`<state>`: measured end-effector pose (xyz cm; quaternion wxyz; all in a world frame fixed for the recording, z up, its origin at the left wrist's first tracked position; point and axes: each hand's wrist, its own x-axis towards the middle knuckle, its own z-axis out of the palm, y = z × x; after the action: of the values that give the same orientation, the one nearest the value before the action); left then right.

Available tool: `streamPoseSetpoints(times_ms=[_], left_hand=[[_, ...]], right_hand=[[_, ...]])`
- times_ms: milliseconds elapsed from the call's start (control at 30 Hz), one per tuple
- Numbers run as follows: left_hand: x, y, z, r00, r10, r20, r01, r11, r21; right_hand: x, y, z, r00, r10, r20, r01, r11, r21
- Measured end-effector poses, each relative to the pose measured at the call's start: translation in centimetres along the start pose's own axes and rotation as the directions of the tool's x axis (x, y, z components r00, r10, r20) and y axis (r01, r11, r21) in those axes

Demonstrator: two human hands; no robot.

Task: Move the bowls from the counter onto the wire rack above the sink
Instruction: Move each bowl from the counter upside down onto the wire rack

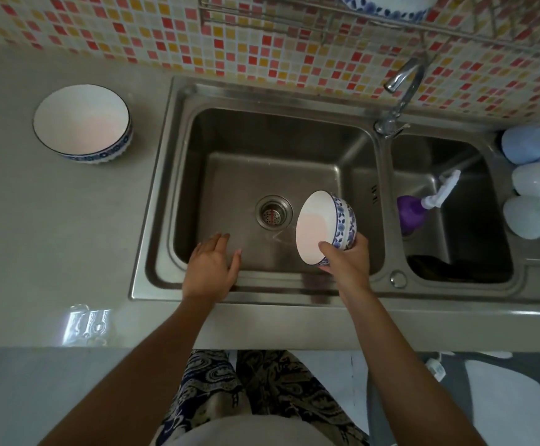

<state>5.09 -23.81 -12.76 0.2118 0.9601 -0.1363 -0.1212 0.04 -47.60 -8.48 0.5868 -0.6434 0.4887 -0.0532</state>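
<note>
My right hand grips a small white bowl with a blue floral outside, tilted on its side over the large sink basin, thumb inside the rim. My left hand hovers open over the basin's front edge, holding nothing. A larger white bowl with a blue patterned band stands upright on the grey counter at the left. At the top edge, another blue-and-white bowl sits on the wire rack fixed to the tiled wall.
A chrome tap rises between the two basins. In the small right basin lie a purple spray bottle and a dark cloth. Pale blue and white rounded items crowd the right counter. A drain strainer sits mid-basin.
</note>
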Motion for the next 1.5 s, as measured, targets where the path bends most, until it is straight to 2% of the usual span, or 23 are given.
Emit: streamPoseSetpoints(times_ms=[167,333,433,533,633,767,800,867,933,967,1000,1033,1100,1200,1300,1433,1500], left_hand=[[0.0,0.0,0.0,1.0,0.001,-0.001,-0.001,1.0,0.0],[0.0,-0.1,0.1,1.0,0.007,-0.002,-0.007,1.0,0.002],[0.0,-0.1,0.0,1.0,0.007,-0.003,-0.007,1.0,-0.001],[-0.1,0.0,-0.1,1.0,0.012,-0.007,-0.012,1.0,0.001],[-0.1,0.1,-0.1,1.0,0.02,-0.013,-0.02,1.0,-0.003],[-0.1,-0.1,0.0,1.0,0.028,-0.01,-0.028,1.0,0.0],[-0.1,0.0,0.0,1.0,0.023,-0.006,-0.023,1.0,-0.005],[-0.2,0.2,-0.2,1.0,-0.002,0.0,0.002,1.0,-0.025],[-0.4,0.4,-0.4,0.999,-0.028,0.019,0.028,0.999,-0.039],[-0.4,0.4,-0.5,0.999,-0.033,0.032,0.034,0.998,-0.045],[-0.5,0.3,-0.5,0.998,-0.036,0.042,0.038,0.998,-0.054],[-0.4,0.2,-0.4,0.998,-0.034,0.05,0.037,0.998,-0.059],[-0.3,0.0,-0.4,0.998,-0.023,0.064,0.026,0.998,-0.053],[-0.5,-0.8,-0.4,0.996,0.018,0.087,-0.016,1.0,-0.021],[-0.6,-1.5,-1.0,0.994,0.064,0.085,-0.062,0.998,-0.021],[2.5,0.7,-5.0,0.986,0.139,-0.094,-0.145,0.988,-0.055],[5.1,2.7,-8.1,0.946,0.228,-0.231,-0.231,0.973,0.012]], right_hand=[[-0.8,0.1,0.0,0.987,-0.156,-0.029,0.146,0.965,-0.217],[-1.5,0.5,0.4,0.944,-0.328,-0.011,0.304,0.885,-0.353],[-1.6,0.8,0.6,0.909,-0.417,0.01,0.37,0.796,-0.478],[-1.8,1.0,0.7,0.847,-0.522,0.097,0.466,0.643,-0.608],[-1.9,1.1,0.9,0.812,-0.563,0.153,0.505,0.546,-0.669],[-1.8,1.6,0.9,0.812,-0.562,0.156,0.505,0.545,-0.669],[-1.9,1.7,1.0,0.824,-0.551,0.131,0.49,0.577,-0.654],[-1.9,1.3,1.1,0.886,-0.463,0.033,0.404,0.734,-0.546],[-1.7,0.4,1.2,0.969,-0.239,-0.066,0.208,0.928,-0.309],[-1.6,-0.3,1.0,0.993,-0.085,-0.079,0.074,0.987,-0.141],[-1.3,-0.9,0.7,0.996,0.074,-0.048,-0.072,0.996,0.045],[-1.1,-1.4,0.3,0.979,0.204,0.019,-0.203,0.957,0.206],[-1.1,-2.2,-0.7,0.932,0.319,0.172,-0.361,0.85,0.383],[-2.1,-3.5,-1.9,0.895,0.316,0.314,-0.438,0.756,0.486],[-3.0,-4.8,-2.6,0.878,0.257,0.404,-0.448,0.738,0.504],[-4.1,-8.0,-3.1,0.865,0.16,0.476,-0.426,0.736,0.525],[-4.8,-9.7,-3.3,0.862,0.097,0.498,-0.395,0.744,0.538]])
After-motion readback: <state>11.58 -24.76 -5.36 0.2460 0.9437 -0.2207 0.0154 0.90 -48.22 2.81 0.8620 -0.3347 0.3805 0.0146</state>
